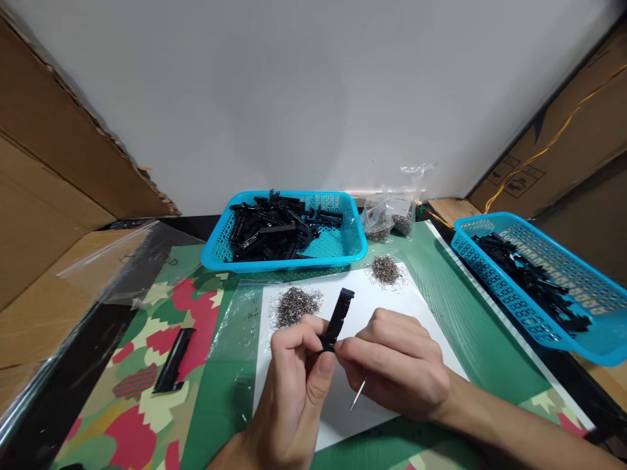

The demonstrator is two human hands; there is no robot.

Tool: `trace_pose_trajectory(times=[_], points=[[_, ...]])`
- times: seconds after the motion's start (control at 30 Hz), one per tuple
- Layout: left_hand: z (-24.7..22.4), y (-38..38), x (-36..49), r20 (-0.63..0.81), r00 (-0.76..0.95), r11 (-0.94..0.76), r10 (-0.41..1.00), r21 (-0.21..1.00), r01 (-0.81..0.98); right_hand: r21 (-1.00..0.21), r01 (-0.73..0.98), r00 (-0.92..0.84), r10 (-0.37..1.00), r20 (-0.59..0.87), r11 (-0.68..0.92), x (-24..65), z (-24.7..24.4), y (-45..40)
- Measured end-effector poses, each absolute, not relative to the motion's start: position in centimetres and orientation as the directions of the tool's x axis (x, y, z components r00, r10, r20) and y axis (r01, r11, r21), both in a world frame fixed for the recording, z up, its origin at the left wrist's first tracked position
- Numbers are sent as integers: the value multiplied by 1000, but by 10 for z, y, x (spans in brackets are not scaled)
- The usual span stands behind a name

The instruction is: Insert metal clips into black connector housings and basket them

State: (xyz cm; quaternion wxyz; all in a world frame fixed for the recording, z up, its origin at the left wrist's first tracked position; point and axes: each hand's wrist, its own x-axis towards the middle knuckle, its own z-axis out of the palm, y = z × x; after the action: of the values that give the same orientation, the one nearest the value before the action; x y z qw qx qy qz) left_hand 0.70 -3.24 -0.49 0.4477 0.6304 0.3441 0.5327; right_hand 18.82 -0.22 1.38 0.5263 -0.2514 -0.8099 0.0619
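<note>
Upright and slightly tilted, a narrow black plastic part (339, 318) with notches along one edge is pinched at its lower end by my left hand (298, 385). My right hand (401, 362) is closed, its thumb and forefinger tips at the lower end of that part. A thin metal rod (359, 393) sticks out below the right hand's fingers; its other end is hidden in the grip. Beneath both hands lies a white sheet (355, 427). On it are a pile of small bent metal wire pieces (298, 305) and a smaller pile of such pieces (385, 269).
A blue basket (284, 266) heaped with black plastic parts stands at the back. Another blue basket (519, 329) holds more at right. Clear bags (392, 215) of metal pieces lean by the wall. One black part (174, 361) lies on the patterned mat (132, 418). Cardboard flanks both sides.
</note>
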Motion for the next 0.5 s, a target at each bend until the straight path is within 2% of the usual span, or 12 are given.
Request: trace_pose_trajectory(times=[0.17, 0.37, 0.5], points=[[-6, -32, 6, 381, 261, -362, 887, 925, -117, -359, 326, -312, 458, 832, 875, 190, 14, -3], [-6, -33, 7, 322, 252, -287, 912, 943, -166, -363, 326, -313, 462, 830, 873, 192, 16, -5], [-6, -31, 7, 360, 265, -313, 894, 928, -203, -334, 325, -371, 445, 815, 885, 194, 17, -4]])
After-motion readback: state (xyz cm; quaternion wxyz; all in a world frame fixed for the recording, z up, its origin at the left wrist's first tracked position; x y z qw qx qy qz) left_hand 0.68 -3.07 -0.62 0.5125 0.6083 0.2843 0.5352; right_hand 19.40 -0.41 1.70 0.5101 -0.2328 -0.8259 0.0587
